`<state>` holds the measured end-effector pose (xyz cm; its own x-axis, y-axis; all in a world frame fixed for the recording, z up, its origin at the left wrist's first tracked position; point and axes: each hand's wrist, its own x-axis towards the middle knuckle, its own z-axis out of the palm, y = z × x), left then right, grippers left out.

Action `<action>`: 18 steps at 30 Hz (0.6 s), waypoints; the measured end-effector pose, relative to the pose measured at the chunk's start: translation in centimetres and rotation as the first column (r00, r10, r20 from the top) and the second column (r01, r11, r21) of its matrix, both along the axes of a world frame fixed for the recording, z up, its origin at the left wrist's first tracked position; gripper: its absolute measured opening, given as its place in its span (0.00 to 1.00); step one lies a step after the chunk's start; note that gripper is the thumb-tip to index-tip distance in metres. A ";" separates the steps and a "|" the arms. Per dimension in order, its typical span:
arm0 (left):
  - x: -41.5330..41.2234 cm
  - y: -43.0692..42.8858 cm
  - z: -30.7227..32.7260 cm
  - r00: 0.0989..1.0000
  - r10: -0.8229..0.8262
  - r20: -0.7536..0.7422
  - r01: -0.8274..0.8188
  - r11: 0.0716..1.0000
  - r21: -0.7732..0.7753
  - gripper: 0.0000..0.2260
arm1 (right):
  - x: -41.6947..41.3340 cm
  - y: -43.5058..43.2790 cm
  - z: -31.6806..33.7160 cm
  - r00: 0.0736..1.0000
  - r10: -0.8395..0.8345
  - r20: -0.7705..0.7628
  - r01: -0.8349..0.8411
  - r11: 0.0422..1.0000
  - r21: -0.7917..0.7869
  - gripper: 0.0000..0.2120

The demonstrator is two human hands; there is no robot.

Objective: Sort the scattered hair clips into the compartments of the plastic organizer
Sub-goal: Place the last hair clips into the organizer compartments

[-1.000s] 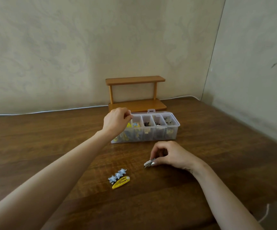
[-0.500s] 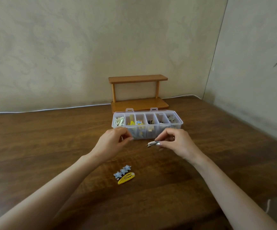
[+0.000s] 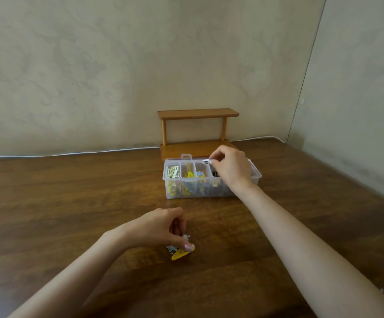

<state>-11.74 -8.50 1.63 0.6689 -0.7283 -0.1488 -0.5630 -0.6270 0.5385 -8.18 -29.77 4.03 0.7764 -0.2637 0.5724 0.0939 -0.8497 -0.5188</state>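
A clear plastic organizer (image 3: 172, 193) with several compartments stands on the wooden table, holding yellow, blue and dark clips. My right hand (image 3: 231, 168) hovers over its middle compartments and pinches a small silver clip (image 3: 206, 161) between thumb and fingers. My left hand (image 3: 161, 227) is down on the table nearer to me, fingers curled onto a pale blue star clip (image 3: 171, 248) that lies against a yellow snap clip (image 3: 180, 254). The hand hides most of the star clip. Whether the star clip is lifted I cannot tell.
A small two-tier wooden shelf (image 3: 197, 113) stands right behind the organizer against the wall. A white cable (image 3: 71, 153) runs along the table's back edge. The side wall closes in on the right.
My right hand carried the silver clip from in front of the organizer up over its compartments. My left hand dropped from near the organizer to the star and yellow clips.
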 end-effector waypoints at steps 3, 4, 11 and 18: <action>0.0 0.1 -0.1 1.000 -0.016 0.010 0.016 1.000 -0.002 0.15 | 2.1 0.5 0.1 0.999 -0.048 -0.015 0.046 0.988 -0.150 0.03; 0.1 0.1 -0.2 1.000 -0.014 0.016 0.014 1.000 -0.009 0.15 | 2.5 0.6 0.0 0.997 -0.038 -0.070 0.023 0.978 -0.207 0.04; 0.3 -0.4 -0.9 0.998 0.048 0.042 -0.044 0.993 -0.106 0.14 | 2.7 -0.3 -0.8 0.971 0.125 -0.205 -0.173 0.956 -0.236 0.10; 0.7 -0.5 -1.6 0.986 0.118 0.115 -0.091 0.972 -0.216 0.12 | 2.5 -0.2 -0.7 0.912 0.042 -0.408 -0.188 0.927 -0.325 0.21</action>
